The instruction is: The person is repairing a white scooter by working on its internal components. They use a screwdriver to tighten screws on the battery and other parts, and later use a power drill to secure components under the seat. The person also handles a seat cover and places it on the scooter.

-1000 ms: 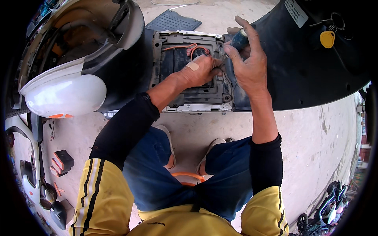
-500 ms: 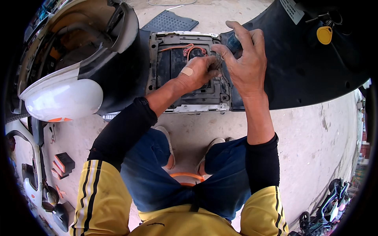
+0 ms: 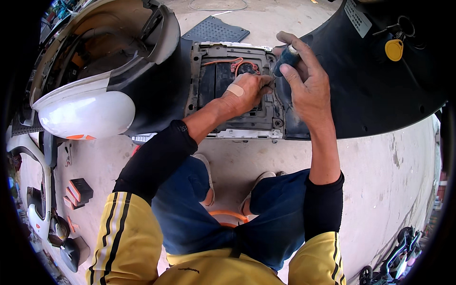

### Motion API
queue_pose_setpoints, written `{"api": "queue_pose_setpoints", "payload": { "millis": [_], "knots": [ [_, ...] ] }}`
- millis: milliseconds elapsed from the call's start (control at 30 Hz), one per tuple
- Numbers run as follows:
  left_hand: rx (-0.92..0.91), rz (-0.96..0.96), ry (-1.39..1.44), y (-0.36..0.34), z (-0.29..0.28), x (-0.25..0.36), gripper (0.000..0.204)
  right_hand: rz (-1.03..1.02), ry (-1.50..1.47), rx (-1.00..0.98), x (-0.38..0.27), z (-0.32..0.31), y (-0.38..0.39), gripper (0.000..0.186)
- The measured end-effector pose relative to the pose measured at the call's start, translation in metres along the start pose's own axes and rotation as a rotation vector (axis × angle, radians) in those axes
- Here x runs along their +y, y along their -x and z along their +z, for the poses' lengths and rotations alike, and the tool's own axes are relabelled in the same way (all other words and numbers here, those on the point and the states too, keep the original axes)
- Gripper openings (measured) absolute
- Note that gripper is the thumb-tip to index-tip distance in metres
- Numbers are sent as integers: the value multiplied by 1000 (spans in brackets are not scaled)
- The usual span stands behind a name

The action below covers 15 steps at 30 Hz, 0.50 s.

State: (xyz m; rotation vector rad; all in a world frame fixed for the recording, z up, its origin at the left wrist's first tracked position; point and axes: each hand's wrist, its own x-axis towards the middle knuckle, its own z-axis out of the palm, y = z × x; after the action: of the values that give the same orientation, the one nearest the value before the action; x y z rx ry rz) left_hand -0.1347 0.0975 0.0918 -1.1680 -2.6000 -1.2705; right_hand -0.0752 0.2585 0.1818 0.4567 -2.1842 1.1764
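Note:
My right hand (image 3: 308, 88) is closed around a screwdriver (image 3: 288, 58) with a dark teal handle and a pale butt end. Its handle tilts, the lower end toward the right edge of the scooter's floor compartment (image 3: 195, 107). My left hand (image 3: 240, 92), a plaster on its back, reaches over that compartment with thumb and fingers pinched together at the same edge, just below the handle. Whether they grip the screwdriver's shaft or a small part is hidden. Inside the compartment are dark battery blocks and orange wires (image 3: 222, 61).
A black scooter panel (image 3: 375, 90) with a yellow key tag (image 3: 394, 50) rises on the right. White and black bodywork (image 3: 88, 116) stands left. A grey textured floor mat (image 3: 216, 31) lies beyond. Small red-and-black boxes (image 3: 80, 191) sit on the concrete at lower left.
The view has shifted, so everything sits a little further right. My right fingers have changed position on the screwdriver, showing more of its handle. My left hand stays at the compartment's edge.

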Motion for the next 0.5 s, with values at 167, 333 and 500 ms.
{"api": "queue_pose_setpoints", "payload": {
  "millis": [167,333,500],
  "knots": [
    [42,-39,99,5,7,11,10,-60,385,59,-8,4,3,53],
    [20,27,11,6,2,2,13,24,-133,-30,2,7,1,55],
    [72,23,16,8,1,8,12,-149,351,16,-11,1,-1,51]
  ]
}}
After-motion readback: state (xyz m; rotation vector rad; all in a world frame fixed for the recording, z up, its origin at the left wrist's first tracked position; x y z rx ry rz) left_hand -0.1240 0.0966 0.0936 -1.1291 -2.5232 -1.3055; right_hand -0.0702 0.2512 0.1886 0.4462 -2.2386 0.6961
